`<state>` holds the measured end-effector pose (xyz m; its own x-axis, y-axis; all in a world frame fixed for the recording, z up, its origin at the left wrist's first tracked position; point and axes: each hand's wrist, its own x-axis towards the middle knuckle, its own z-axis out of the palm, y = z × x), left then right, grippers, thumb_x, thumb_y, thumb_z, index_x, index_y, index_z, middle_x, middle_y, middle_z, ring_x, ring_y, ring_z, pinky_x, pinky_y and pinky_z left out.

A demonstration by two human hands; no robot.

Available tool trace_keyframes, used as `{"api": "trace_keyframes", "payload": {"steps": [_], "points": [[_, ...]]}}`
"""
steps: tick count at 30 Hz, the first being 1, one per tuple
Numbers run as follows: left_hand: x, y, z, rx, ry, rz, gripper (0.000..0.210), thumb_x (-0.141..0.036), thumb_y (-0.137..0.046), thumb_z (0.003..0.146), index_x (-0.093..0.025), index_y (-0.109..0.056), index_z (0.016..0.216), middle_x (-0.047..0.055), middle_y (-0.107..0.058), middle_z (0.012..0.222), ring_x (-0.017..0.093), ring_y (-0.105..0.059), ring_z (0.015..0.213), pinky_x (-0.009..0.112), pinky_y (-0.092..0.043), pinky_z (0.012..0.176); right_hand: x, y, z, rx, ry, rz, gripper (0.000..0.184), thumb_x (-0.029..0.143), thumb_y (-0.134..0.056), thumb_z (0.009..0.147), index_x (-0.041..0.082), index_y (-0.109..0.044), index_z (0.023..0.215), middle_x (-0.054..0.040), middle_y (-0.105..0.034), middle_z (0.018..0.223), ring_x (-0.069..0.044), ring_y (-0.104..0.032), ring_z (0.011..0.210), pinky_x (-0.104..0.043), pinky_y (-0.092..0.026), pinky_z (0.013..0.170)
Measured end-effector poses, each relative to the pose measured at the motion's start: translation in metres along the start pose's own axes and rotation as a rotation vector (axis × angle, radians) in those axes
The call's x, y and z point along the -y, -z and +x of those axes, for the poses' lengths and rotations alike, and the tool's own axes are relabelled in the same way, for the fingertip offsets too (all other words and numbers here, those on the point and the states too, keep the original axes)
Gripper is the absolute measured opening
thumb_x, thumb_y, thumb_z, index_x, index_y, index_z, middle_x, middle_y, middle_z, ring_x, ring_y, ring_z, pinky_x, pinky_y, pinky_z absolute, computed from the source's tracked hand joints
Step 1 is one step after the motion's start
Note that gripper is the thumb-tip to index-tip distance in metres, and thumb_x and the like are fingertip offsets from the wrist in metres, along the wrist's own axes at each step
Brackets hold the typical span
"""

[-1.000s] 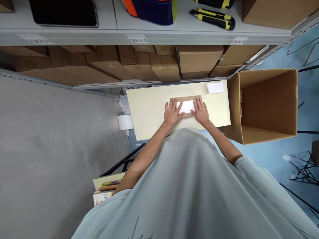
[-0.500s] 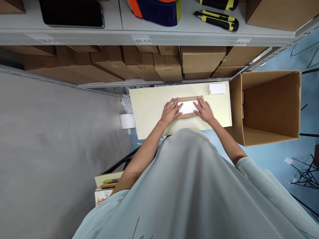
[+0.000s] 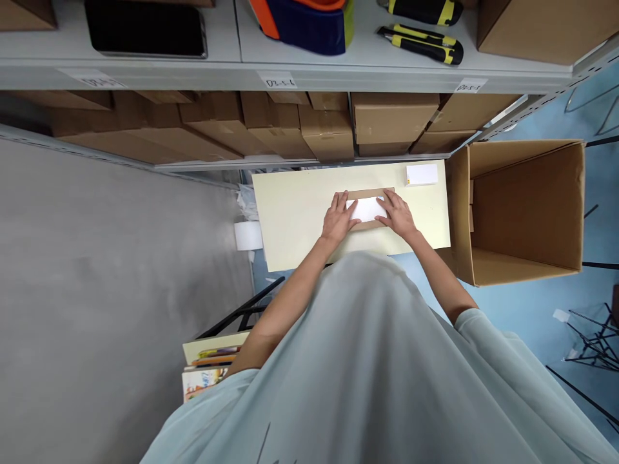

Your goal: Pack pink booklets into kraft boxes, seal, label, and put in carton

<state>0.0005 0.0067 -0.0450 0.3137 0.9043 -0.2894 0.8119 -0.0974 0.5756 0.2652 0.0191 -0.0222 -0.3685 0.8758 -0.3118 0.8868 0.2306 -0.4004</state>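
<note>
A small brown cardboard box lies on the pale yellow board in front of me, with a blank-looking white label across its top. My left hand rests over the box's left end, fingers spread and the thumb on the label's edge. Over the right end lies my right hand, its fingers also stretched out and touching the label. Both palms face down. Farther back on the board is a small white box.
A large open carton stands at the board's right. Behind, a shelf rack holds cardboard boxes, a black phone and box cutters. A white roll is at the left, near a grey wall.
My left hand has shifted slightly right and turned more upright at the box's left end. My right hand has hardly moved. The view has tilted a little.
</note>
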Motion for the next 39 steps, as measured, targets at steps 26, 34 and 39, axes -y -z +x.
{"api": "trace_keyframes", "payload": {"steps": [26, 34, 39], "points": [[-0.027, -0.034, -0.016, -0.114, 0.157, -0.026, 0.070, -0.056, -0.046, 0.112, -0.025, -0.044, 0.175, 0.012, -0.018, 0.189, 0.048, -0.001, 0.175, 0.074, -0.016, 0.137, 0.049, -0.039, -0.002, -0.088, -0.010, -0.098, 0.063, 0.032, -0.040, 0.116, 0.020, -0.035, 0.178, -0.0150, -0.021, 0.188, -0.035, -0.017, 0.175, -0.065, -0.016, 0.140], [-0.012, -0.029, -0.019, -0.036, 0.126, 0.054, 0.070, -0.054, -0.037, 0.114, -0.027, -0.035, 0.179, 0.007, -0.010, 0.191, 0.044, -0.001, 0.176, 0.072, -0.013, 0.138, 0.026, -0.042, -0.011, -0.094, -0.079, -0.068, 0.066, 0.044, -0.024, 0.119, 0.018, -0.030, 0.180, -0.0099, -0.018, 0.189, -0.031, -0.013, 0.177, -0.059, -0.012, 0.143], [0.010, -0.027, -0.017, 0.027, 0.043, 0.004, 0.073, -0.055, -0.035, 0.115, -0.023, -0.030, 0.180, 0.011, -0.006, 0.191, 0.043, -0.014, 0.175, 0.069, -0.028, 0.135, 0.011, -0.045, -0.020, -0.133, -0.252, -0.047, 0.065, 0.042, -0.018, 0.119, 0.021, -0.027, 0.180, -0.0086, -0.012, 0.190, -0.033, -0.010, 0.177, -0.061, -0.017, 0.141]]}}
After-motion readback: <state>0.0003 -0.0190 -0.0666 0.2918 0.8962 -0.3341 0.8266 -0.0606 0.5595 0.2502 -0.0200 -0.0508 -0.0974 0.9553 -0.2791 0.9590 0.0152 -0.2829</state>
